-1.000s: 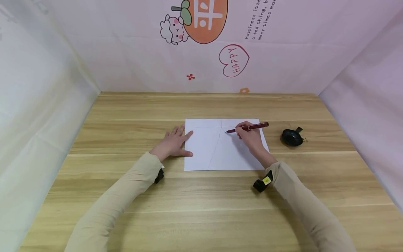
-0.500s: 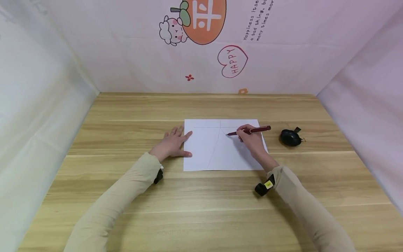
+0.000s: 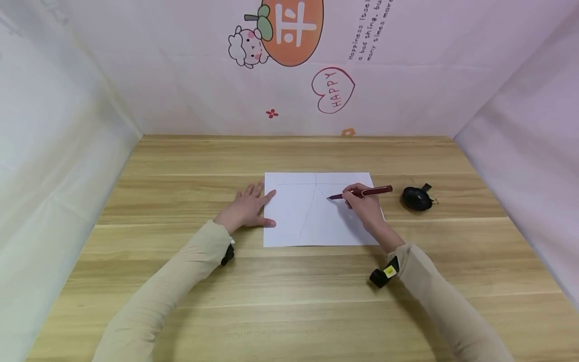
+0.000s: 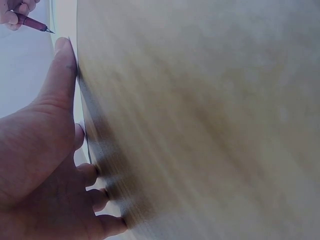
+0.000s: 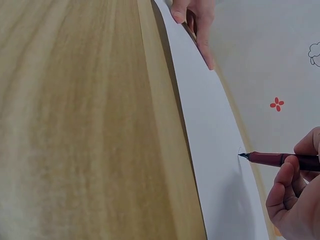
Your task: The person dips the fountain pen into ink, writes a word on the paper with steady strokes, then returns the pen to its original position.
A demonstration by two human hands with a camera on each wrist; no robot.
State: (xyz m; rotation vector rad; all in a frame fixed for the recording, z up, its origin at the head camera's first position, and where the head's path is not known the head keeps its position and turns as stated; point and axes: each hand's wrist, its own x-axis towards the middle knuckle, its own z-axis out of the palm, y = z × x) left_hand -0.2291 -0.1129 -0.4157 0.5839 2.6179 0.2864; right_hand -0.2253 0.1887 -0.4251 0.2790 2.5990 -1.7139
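A white sheet of paper (image 3: 289, 221) lies on the wooden table, marked with a thin line across its upper part, a long line running down, and a short slanting stroke right of where they cross. My right hand (image 3: 365, 206) pinches a dark red fountain pen (image 3: 377, 190), its nib at the lower end of that slanting stroke. In the right wrist view the metal nib of the pen (image 5: 267, 158) meets the paper. My left hand (image 3: 248, 207) lies with spread fingers at the sheet's left edge, thumb and index finger resting on the paper.
A black rounded object (image 3: 416, 199) with a small tab sits on the table (image 3: 289, 291) right of the paper. White printed cloth (image 3: 190, 90) stands behind the table and along both sides. Each wrist wears a black camera (image 3: 380, 277).
My right hand has moved the pen down and slightly right, and the slanting stroke has grown longer. The left hand keeps its place on the sheet.
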